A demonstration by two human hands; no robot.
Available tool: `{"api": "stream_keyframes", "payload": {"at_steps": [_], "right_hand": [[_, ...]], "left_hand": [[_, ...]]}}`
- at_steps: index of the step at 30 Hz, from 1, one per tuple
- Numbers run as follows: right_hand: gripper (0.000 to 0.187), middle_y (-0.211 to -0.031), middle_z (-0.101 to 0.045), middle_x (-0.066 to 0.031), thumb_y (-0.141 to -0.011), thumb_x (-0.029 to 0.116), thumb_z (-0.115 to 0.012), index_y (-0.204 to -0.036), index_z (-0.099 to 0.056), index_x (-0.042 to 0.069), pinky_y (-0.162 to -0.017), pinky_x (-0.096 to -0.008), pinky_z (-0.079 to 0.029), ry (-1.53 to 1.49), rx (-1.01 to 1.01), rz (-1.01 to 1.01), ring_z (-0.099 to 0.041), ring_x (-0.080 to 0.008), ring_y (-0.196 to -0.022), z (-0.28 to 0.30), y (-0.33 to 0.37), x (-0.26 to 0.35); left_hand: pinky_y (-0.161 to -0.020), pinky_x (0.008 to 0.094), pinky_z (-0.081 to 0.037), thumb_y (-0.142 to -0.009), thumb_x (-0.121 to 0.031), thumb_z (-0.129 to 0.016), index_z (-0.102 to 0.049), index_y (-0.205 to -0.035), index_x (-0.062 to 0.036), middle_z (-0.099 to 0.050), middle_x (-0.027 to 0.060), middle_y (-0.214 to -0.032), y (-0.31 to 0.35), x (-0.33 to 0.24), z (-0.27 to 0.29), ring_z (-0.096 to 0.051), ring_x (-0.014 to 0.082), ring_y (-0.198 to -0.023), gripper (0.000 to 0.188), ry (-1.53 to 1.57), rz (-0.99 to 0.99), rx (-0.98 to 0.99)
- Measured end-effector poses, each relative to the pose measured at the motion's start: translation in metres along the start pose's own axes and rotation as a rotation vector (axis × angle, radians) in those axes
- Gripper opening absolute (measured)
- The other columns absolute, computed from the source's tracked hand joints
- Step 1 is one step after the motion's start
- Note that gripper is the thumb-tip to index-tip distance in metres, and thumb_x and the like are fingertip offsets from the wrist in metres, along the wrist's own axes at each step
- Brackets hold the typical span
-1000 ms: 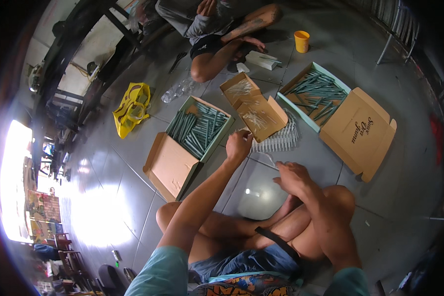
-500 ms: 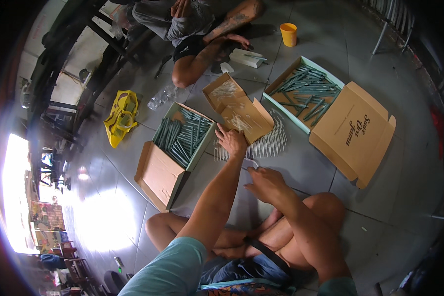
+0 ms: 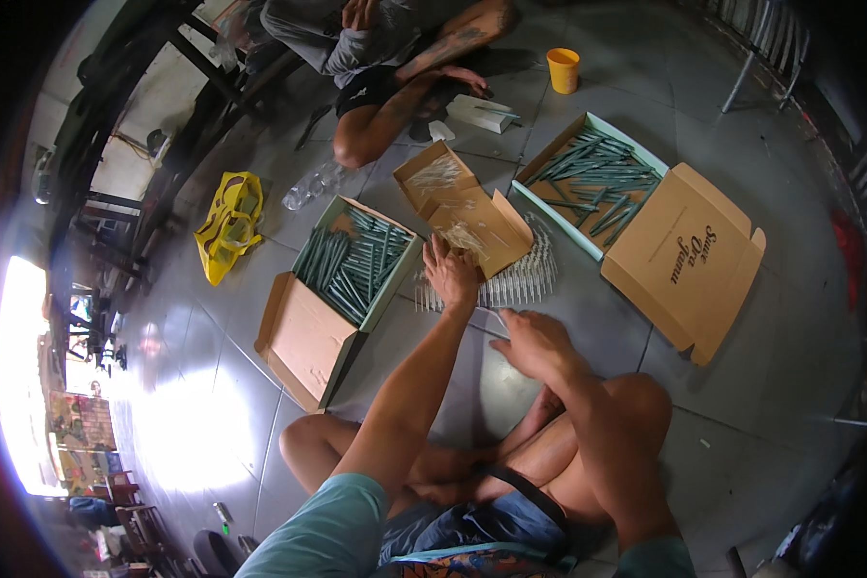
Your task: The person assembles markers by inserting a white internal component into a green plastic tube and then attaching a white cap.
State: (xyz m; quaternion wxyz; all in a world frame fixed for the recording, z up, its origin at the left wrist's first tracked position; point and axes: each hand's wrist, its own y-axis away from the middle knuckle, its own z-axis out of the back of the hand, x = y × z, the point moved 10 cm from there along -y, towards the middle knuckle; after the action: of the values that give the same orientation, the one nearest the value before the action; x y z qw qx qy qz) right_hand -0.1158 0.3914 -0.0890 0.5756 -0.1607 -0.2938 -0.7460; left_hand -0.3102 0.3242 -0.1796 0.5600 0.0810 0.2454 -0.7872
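Note:
My left hand (image 3: 451, 276) reaches to the near left side of a small open cardboard box (image 3: 499, 252), its fingers stretched out over the edge. Thin clear slivers (image 3: 464, 238) lie loose inside that box. My right hand (image 3: 538, 345) is closer to my lap, with its fingers curled and the thumb apart. A thin pale strip (image 3: 492, 312) shows at its fingertips, too blurred to name. Between the hands and the box, many slender clear pieces (image 3: 522, 286) lie in a row on the floor. What is under my left fingers is hidden.
Open boxes of dark green sticks stand at left (image 3: 354, 265) and right (image 3: 602, 183). Another person's arm (image 3: 390, 125) rests at the far side near a small white box (image 3: 482, 113). A yellow bag (image 3: 227, 226), crumpled clear plastic (image 3: 313, 183) and a yellow cup (image 3: 563, 71) are around.
My right hand has shifted slightly up and right, its fingers less bent. My left hand stays at the small box, with its fingers moved a little. The whole view has shifted slightly.

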Motion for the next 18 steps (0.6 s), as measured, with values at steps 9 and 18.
{"api": "stream_keyframes", "payload": {"at_steps": [9,18], "right_hand": [[0.041,-0.101,-0.070,-0.0202,-0.091,0.033,-0.067,-0.117,-0.058,0.001,-0.086,-0.0458,-0.052,-0.035,0.002,0.033,-0.067,-0.0377,-0.097,-0.001,-0.001,0.011],[0.047,-0.102,-0.070,-0.0215,-0.091,0.033,-0.067,-0.123,-0.057,-0.001,-0.087,-0.0451,-0.052,-0.015,0.054,0.026,-0.067,-0.0372,-0.099,-0.003,-0.008,0.010]], "left_hand": [[-0.105,0.0448,-0.035,-0.085,-0.029,-0.065,-0.072,-0.106,-0.0063,-0.055,0.0106,-0.134,-0.008,-0.017,0.001,-0.045,0.0312,-0.125,0.032,-0.146,-0.352,0.220],[-0.105,0.0489,-0.029,-0.085,-0.037,-0.064,-0.074,-0.108,-0.0034,-0.054,0.0118,-0.135,-0.011,-0.002,-0.010,-0.039,0.0330,-0.131,0.041,-0.417,-0.068,0.189]]}}
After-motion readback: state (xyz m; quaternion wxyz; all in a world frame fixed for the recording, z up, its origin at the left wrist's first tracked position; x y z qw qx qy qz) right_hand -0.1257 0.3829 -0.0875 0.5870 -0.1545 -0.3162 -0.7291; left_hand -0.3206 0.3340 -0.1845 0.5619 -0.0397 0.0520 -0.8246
